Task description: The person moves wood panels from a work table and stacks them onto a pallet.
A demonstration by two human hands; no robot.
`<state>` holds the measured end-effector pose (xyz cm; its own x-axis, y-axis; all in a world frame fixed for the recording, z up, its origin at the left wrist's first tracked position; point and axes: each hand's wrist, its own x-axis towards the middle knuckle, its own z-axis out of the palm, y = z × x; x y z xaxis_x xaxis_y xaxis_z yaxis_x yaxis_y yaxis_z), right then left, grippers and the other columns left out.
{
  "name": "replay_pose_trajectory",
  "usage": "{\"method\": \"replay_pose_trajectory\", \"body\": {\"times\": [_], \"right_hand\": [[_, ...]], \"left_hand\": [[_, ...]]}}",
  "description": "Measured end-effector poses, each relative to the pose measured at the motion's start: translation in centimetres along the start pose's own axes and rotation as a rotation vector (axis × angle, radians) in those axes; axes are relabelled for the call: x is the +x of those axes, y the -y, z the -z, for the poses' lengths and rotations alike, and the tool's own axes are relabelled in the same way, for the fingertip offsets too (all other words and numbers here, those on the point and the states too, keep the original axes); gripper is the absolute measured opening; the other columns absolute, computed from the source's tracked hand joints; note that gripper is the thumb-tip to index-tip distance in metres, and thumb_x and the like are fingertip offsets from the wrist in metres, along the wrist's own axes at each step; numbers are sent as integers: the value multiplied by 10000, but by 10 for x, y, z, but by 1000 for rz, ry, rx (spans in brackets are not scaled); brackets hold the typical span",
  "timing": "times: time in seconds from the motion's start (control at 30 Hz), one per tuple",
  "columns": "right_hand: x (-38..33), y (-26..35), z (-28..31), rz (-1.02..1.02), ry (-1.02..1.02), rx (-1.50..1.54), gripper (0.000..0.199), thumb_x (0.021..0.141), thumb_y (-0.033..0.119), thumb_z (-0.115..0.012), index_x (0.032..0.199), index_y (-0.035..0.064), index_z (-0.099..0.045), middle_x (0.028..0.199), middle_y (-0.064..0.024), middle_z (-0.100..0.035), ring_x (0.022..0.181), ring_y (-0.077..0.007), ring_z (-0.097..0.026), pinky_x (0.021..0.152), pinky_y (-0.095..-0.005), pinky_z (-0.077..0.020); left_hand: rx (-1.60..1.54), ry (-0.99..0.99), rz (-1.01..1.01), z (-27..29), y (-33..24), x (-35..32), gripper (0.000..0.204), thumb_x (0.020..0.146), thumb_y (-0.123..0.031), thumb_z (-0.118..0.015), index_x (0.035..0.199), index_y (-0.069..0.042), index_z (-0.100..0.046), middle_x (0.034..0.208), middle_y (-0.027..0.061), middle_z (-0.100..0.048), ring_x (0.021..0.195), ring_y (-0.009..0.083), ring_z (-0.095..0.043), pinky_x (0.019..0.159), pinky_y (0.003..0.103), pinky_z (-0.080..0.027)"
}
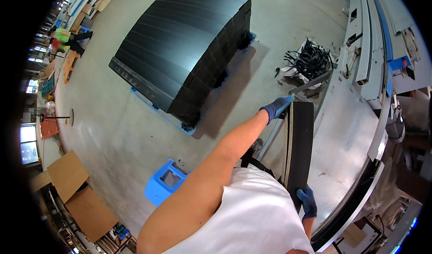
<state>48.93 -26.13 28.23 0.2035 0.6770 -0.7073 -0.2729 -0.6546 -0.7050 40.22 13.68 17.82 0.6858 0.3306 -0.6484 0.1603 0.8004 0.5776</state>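
A long, narrow black board (300, 141), perhaps several thin ones together with a pale edge on the left side, is held lengthwise in front of my white apron or shirt (252, 213). My left hand (276, 108), in a blue glove, grips its far end; the fingertips are partly hidden behind the end. At the near end, my gloved right hand (308, 202) is closed on the right edge, thumb on the black face. Beside the board on the right lies a grey metal tabletop (342, 150).
A large stack of black panels (180, 33) stands on a blue pallet (186, 130). Black strips (310, 60) lie heaped beyond the metal table. A blue plastic stool (158, 184) is left of me, cardboard (90, 211) lower left. A person (65, 38) stands far left.
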Motion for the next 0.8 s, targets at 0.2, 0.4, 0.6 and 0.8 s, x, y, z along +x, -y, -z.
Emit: {"method": "replay_pose_trajectory", "body": {"times": [0.2, 0.4, 0.6, 0.8], "right_hand": [[-3, 14, -6, -83, 34, -11, 775, 809, 330, -722, 1426, -15, -404, 1326, -87, -550, 1206, -174, -505, 1036, -311, -371], [-24, -39, 3, 33, -452, -58, 560, 907, 191, -645, 1386, -30, -457, 1246, -50, -590, 1126, -137, -537, 975, -270, -419], [-143, -151, 3, -153, -1405, -148, 398, 921, 175, -635, 1219, -85, -587, 1053, -60, -679, 946, -107, -612, 825, -255, -491], [-269, -307, -39, -335, -1786, 183, 285, 911, 201, -563, 978, -62, -648, 717, -1, -590, 668, -85, -503, 598, -292, -439]], "left_hand": [[57, 157, 35, 14, -6, -1, 327, 926, -449, -511, 999, -156, -637, 920, 28, -632, 867, 166, -605, 817, 366, -522], [666, 383, 50, 48, -51, 35, 243, 931, -313, -535, 1053, -143, -659, 918, -8, -632, 806, 106, -607, 741, 269, -507], [757, 390, 163, 4, -76, 84, 423, 953, -378, -553, 1196, -38, -618, 1067, 72, -680, 950, 160, -647, 840, 302, -511], [738, 267, 539, -44, -73, 84, 427, 951, -436, -523, 1047, -40, -654, 922, 60, -683, 798, 162, -634, 775, 303, -513]]}}
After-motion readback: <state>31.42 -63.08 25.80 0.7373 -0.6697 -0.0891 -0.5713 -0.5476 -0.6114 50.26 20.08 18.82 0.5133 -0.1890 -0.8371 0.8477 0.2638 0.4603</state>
